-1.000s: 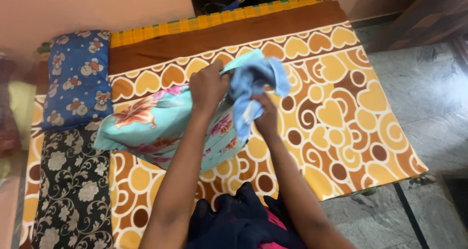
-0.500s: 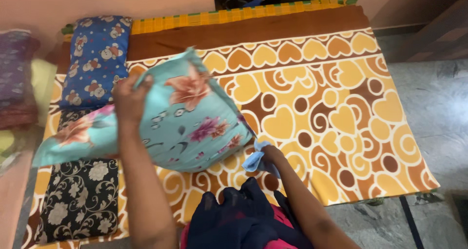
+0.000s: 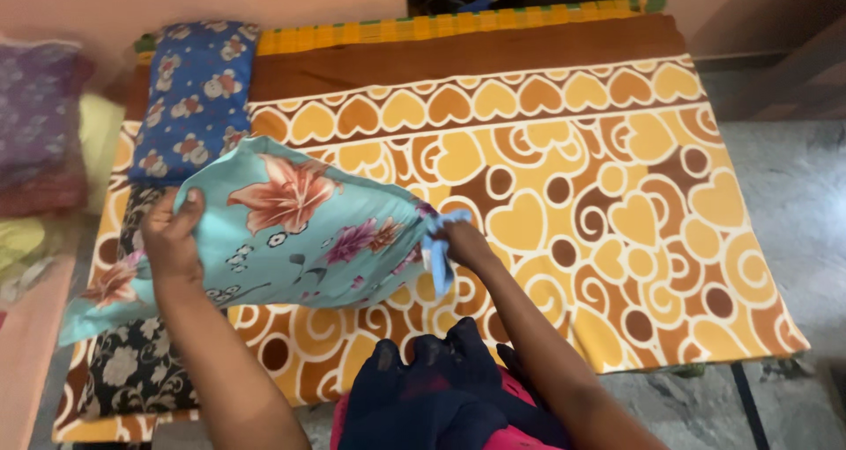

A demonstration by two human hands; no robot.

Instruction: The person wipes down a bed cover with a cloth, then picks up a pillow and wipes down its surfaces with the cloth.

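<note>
Pillow (image 3: pixel 291 230) in a teal floral cover sits tilted over the orange-brown heart-print bedsheet (image 3: pixel 573 203), left hand (image 3: pixel 172 238) clamped on its left end w/ fingers curled, right hand (image 3: pixel 463 243) pinching the cover's light-blue open end, blue floral pillow (image 3: pixel 198 93) just behind.

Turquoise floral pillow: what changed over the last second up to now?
The turquoise floral pillow swung from the bed's middle leftward. The left hand moved left, gripping its far end; the right hand dropped to the open end with the light blue inner cloth. The blue floral pillow and orange bedsheet stayed put.
</note>
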